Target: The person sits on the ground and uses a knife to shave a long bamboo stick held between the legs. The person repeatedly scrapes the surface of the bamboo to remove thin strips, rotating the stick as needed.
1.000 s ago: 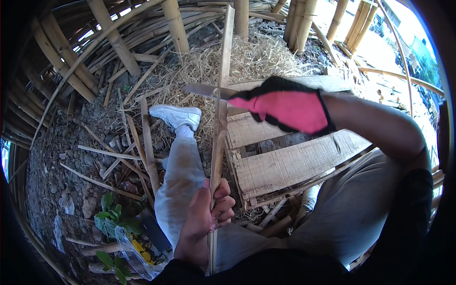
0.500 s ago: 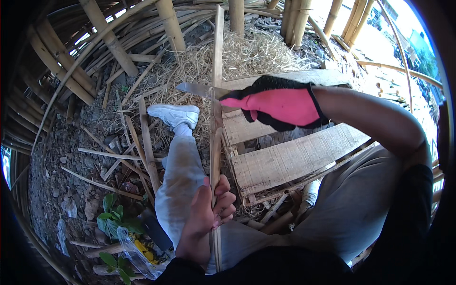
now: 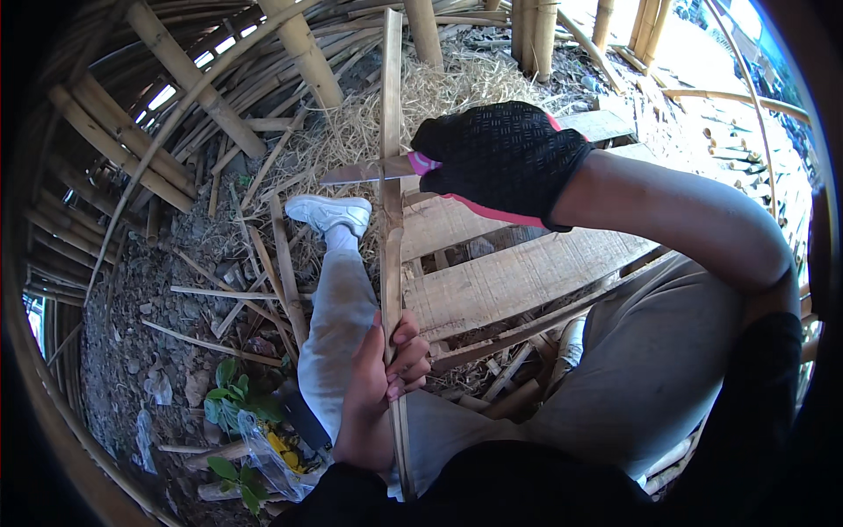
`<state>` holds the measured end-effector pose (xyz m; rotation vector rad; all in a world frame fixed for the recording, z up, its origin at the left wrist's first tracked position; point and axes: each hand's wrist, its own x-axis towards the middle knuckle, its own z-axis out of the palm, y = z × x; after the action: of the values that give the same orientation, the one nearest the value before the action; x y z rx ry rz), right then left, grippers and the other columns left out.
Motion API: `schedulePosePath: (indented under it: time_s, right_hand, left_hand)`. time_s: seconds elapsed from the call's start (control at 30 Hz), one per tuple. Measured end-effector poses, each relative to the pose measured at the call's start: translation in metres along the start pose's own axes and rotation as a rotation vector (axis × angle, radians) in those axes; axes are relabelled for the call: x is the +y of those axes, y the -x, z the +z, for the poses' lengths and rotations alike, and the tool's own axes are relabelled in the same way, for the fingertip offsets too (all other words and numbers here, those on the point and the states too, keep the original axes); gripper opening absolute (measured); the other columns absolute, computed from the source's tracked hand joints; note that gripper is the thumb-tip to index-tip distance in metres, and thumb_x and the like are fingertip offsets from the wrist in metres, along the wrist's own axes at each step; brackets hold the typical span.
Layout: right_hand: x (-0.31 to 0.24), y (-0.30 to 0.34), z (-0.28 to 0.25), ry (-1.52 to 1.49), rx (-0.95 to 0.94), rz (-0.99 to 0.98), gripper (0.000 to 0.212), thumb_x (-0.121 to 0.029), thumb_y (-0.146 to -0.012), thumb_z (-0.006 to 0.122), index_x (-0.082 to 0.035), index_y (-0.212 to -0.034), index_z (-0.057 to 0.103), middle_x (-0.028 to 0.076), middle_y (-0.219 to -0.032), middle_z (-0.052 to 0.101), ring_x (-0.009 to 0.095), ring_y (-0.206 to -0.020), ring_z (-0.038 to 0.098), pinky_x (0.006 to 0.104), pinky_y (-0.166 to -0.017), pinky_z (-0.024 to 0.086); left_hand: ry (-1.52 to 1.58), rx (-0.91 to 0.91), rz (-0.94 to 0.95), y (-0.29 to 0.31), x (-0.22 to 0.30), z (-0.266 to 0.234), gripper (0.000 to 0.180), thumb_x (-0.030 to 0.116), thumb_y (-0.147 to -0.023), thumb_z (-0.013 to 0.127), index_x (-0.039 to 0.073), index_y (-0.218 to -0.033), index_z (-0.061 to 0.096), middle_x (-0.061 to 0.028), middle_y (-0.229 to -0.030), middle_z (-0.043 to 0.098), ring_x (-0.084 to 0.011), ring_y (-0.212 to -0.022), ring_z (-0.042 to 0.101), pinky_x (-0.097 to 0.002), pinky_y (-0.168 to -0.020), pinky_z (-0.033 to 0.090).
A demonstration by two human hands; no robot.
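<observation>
A: Where is the bamboo strip [image 3: 391, 105] lying?

B: It is running lengthwise up the view, appearing between the white shoe [image 3: 329, 213] and the slatted boards [image 3: 527, 290]; the bare left hand [image 3: 371, 391], nearer its lower end, is gripping it, curled closed.

A: And the right hand [image 3: 505, 158]?

B: Gloved and closed, it is holding a knife [image 3: 353, 174] from the strip's right; the knife is crossing the far part leftward, nearly perpendicular; whether it is biting, I cannot tell.

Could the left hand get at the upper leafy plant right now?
Probably not as it stands: the left hand is closed around the wooden strip, and the left leg lies between it and the upper leafy plant.
</observation>
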<state>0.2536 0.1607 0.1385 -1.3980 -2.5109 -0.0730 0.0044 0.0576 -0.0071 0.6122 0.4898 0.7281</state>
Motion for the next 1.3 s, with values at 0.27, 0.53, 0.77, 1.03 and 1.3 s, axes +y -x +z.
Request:
schedulePosePath:
  time_s: [0.27,0.53,0.77,1.03,1.3]
  right_hand:
    - [0.024,0.030,0.008,-0.003,0.365,-0.129,0.019,-0.029,-0.097,0.061,-0.010,-0.101,0.062,0.013,-0.089,0.070,0.033,-0.081,0.071,0.0457,-0.068,0.057]
    - [0.027,0.062,-0.018,-0.111,0.335,-0.054,0.020,-0.024,-0.097,0.056,-0.010,-0.102,0.070,0.013,-0.094,0.074,0.032,-0.088,0.074,0.0440,-0.076,0.058]
    - [0.043,0.070,-0.034,-0.147,0.474,-0.045,0.021,-0.027,-0.099,0.057,-0.008,-0.102,0.068,0.014,-0.091,0.073,0.034,-0.085,0.073,0.0457,-0.074,0.057]
    - [0.036,0.074,-0.016,-0.073,0.593,-0.084,0.020,-0.027,-0.095,0.065,-0.012,-0.108,0.064,0.011,-0.085,0.069,0.032,-0.075,0.070,0.0437,-0.062,0.056]
    - [0.007,0.051,-0.022,0.050,0.232,-0.037,0.017,-0.028,-0.094,0.065,-0.013,-0.101,0.064,0.009,-0.088,0.068,0.031,-0.081,0.071,0.0443,-0.067,0.057]
  left_hand:
    - [-0.083,0.075,0.123,-0.001,-0.001,0.054,0.043,0.052,-0.110,0.029,0.016,-0.091,0.042,0.0054,-0.054,0.031,-0.0058,-0.035,0.025,-0.0213,-0.033,0.020]
    - [-0.229,0.133,0.161,0.018,-0.018,0.101,0.040,0.050,-0.110,0.035,0.015,-0.092,0.044,0.0052,-0.055,0.033,-0.0059,-0.038,0.028,-0.0212,-0.034,0.023]
    - [-0.352,-0.059,0.213,-0.003,-0.007,0.093,0.041,0.047,-0.110,0.036,0.012,-0.088,0.043,-0.0004,-0.061,0.040,-0.0124,-0.043,0.042,-0.0234,-0.035,0.031]
    - [0.033,-0.502,0.127,-0.034,-0.006,0.047,0.038,0.045,-0.110,0.035,0.013,-0.089,0.040,0.0012,-0.058,0.045,-0.0127,-0.037,0.048,-0.0255,-0.035,0.033]
    - [0.167,-0.506,0.226,-0.025,-0.023,0.011,0.039,0.047,-0.111,0.032,0.015,-0.090,0.040,0.0055,-0.049,0.044,-0.0087,-0.030,0.043,-0.0214,-0.033,0.027]
